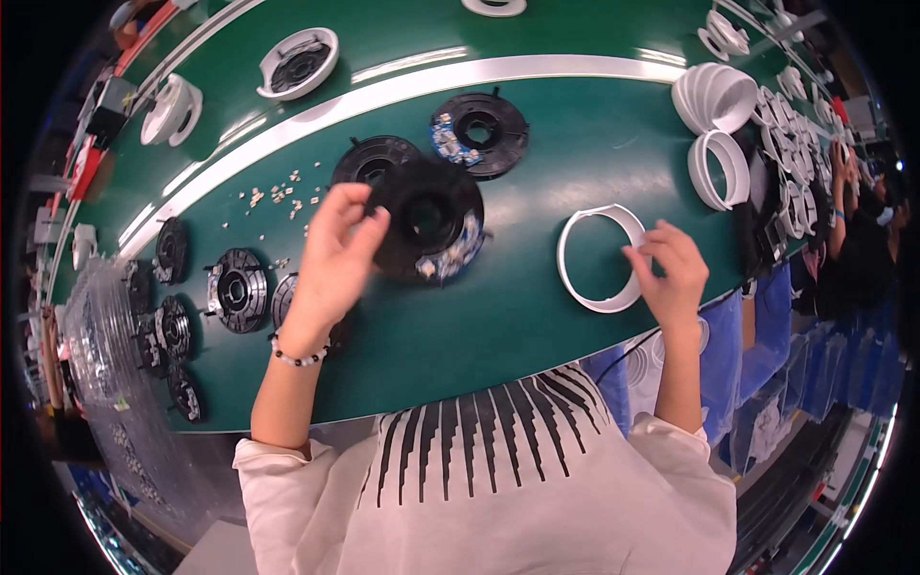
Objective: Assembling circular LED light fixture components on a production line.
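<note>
My left hand (335,249) grips the edge of a black round plastic disc (460,192) between thumb and fingers, raised over the table. A curved blue circuit board (458,254) sits along the disc's lower right part. On the right, my right hand (678,273) has its thumb and fingers closed at the right side of a white plastic ring (604,306); the far fingertips partly cover the contact. Behind the held disc, another black disc (374,153) lies partly hidden. Farther back is a black disc with a blue board (496,139).
Small pale connectors (278,195) are scattered left of centre on the green table (479,335). Several black discs (238,290) stand at the left beside clear plastic trays (101,335). Stacked white rings (714,99) and a white ring (719,171) occupy the right. A white shell (299,64) lies beyond the pale strip.
</note>
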The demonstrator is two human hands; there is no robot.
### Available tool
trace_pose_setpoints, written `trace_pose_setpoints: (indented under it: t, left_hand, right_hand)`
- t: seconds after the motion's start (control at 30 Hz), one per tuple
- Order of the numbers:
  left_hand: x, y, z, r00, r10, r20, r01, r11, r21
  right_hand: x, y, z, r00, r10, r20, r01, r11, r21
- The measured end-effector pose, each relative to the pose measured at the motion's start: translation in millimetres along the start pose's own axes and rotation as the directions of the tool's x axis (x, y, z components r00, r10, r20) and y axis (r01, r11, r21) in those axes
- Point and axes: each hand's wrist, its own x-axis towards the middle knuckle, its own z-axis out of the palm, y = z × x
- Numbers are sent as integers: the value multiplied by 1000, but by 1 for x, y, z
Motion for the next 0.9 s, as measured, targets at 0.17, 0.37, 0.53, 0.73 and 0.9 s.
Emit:
trace_pose_setpoints:
  t: [0.17, 0.37, 0.53, 0.73, 0.9]
  left_hand:
    - [-11, 15, -1, 961, 251, -112, -274, 906, -321]
    - [-17, 23, 0, 971, 219, -91, -236, 864, -445]
    - [-12, 24, -1, 980, 190, -62, -196, 859, -472]
    - [-5, 23, -3, 983, 182, -36, -175, 845, -505]
    - [-6, 23, -1, 981, 190, -36, -183, 852, -491]
  right_hand:
    - [27, -38, -10, 975, 180, 129, -187, 981, 45]
    - [21, -69, 13, 908, 211, 362, -215, 976, -31]
    - [10, -68, 11, 773, 499, 392, -454, 867, -207]
    - [2, -44, 1, 836, 406, 369, -429, 903, -20]
    - [0, -47, 4, 876, 334, 348, -343, 939, -38]
